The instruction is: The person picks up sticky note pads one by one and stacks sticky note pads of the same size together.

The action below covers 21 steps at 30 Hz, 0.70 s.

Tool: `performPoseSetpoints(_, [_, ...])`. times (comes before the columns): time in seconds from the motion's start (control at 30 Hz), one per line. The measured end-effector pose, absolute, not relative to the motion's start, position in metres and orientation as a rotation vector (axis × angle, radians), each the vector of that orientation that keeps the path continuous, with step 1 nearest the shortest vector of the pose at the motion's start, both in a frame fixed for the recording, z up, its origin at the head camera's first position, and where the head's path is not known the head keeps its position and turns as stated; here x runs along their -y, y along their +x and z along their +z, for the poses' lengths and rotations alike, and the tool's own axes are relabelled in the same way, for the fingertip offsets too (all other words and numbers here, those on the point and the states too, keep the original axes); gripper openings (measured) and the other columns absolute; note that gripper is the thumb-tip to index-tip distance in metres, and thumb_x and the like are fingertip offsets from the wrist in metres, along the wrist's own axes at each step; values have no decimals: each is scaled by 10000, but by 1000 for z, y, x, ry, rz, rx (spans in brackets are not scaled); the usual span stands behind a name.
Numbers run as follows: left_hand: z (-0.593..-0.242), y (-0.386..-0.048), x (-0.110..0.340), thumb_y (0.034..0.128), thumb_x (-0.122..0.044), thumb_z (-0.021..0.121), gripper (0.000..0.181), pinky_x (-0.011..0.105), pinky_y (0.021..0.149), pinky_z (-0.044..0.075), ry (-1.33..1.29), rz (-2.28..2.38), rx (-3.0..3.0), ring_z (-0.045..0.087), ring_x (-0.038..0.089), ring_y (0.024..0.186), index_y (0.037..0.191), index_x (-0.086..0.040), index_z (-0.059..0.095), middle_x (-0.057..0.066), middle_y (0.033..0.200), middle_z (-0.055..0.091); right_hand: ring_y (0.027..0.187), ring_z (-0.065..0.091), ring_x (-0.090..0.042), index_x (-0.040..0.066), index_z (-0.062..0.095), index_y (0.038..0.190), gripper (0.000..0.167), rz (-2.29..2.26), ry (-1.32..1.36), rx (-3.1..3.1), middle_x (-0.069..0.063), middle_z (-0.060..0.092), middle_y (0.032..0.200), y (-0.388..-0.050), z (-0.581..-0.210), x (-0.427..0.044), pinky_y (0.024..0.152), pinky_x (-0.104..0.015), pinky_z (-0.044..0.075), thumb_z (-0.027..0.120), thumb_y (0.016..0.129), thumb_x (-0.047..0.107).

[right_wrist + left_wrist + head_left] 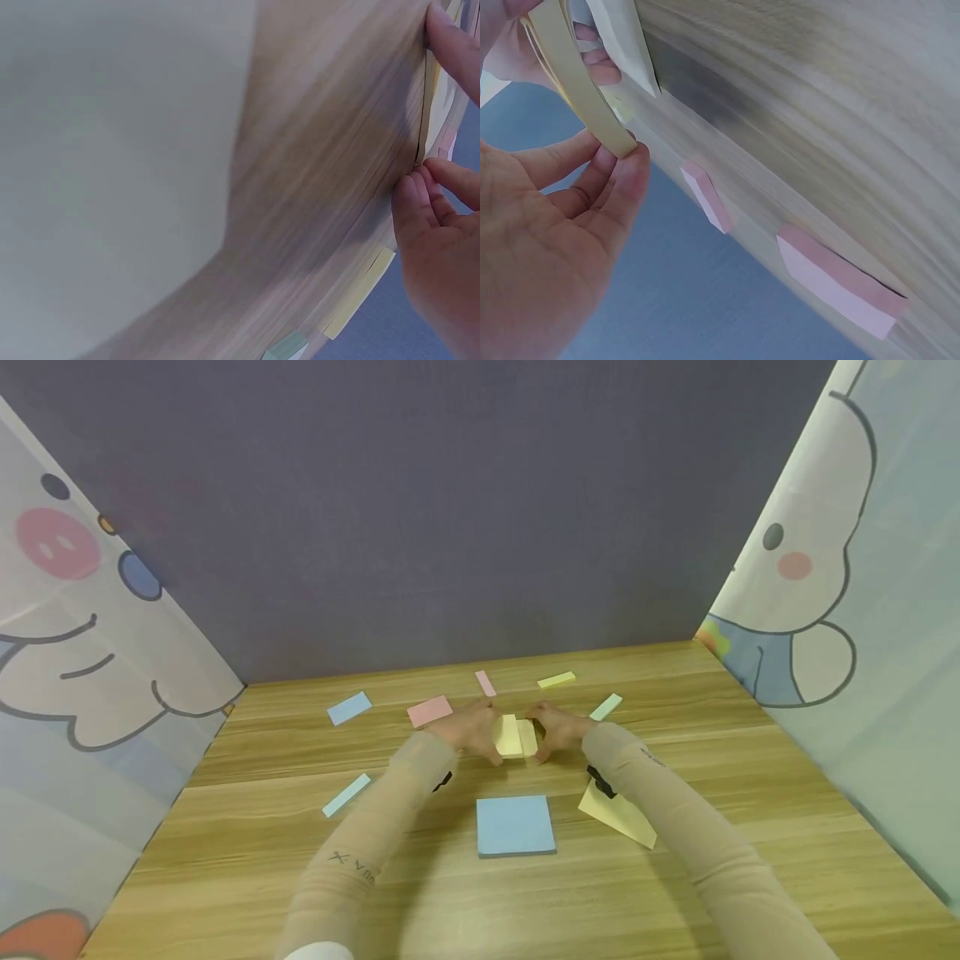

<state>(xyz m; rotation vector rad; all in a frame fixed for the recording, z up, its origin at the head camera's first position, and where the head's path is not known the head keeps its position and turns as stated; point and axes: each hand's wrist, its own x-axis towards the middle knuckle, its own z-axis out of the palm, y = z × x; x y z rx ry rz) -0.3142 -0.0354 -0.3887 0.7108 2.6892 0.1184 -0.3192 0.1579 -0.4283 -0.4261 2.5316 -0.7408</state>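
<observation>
Over the far middle of the table, my left hand [472, 731] grips a pale yellow sticky note pad [508, 737] by its edges. In the left wrist view the pad [574, 71] bends slightly, with fingertips curled at its end. My right hand [561, 729] holds a second yellow sticky note piece [528, 737] right beside it. The right wrist view has fingers of the right hand [442, 217] pinching the end of this thin piece [429, 112]. Whether the two pieces are joined, I cannot tell.
A blue square pad [515, 825] lies in front of my hands, a yellow one [618, 814] under the right forearm. Around them lie pink [430, 711] and blue [349, 708] pads, plus narrow strips in pink [486, 683], yellow [557, 680], green [606, 707] and light blue [347, 795].
</observation>
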Motion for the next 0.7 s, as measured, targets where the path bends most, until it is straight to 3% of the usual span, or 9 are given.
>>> performPoseSetpoints(0.3, [-393,-318,29,659,-387,770,856,472,1042,335,702,142,-2667,212,299,1378,1371,-74,412,148,1518,155,1247,346,-298,37,312,1397,905,-743,-436,-2537,-103,313,1369,-318,-429,-160,1035,-494,315,816,669,225])
performPoseSetpoints(0.4, [-396,-320,27,650,-374,779,803,435,1010,381,731,160,-2668,311,292,1326,1320,-60,467,154,1487,233,1243,345,-300,30,315,1395,915,-750,-455,-2535,-111,313,1365,-318,-429,-161,1038,-494,313,823,657,218])
performPoseSetpoints(0.53, [-398,-321,23,633,-361,791,680,391,869,476,759,170,-2669,475,257,1142,1200,-67,555,119,1364,387,1239,344,-297,31,321,1391,925,-762,-480,-2535,-109,317,1359,-319,-431,-163,1044,-484,308,831,640,210])
performPoseSetpoints(0.7, [-397,-321,18,654,-400,786,774,424,876,480,729,144,-2664,461,266,1177,1287,-60,499,104,1375,363,1299,293,-300,40,315,1392,917,-746,-495,-2536,-101,281,1410,-320,-431,-164,1062,-494,281,823,652,228])
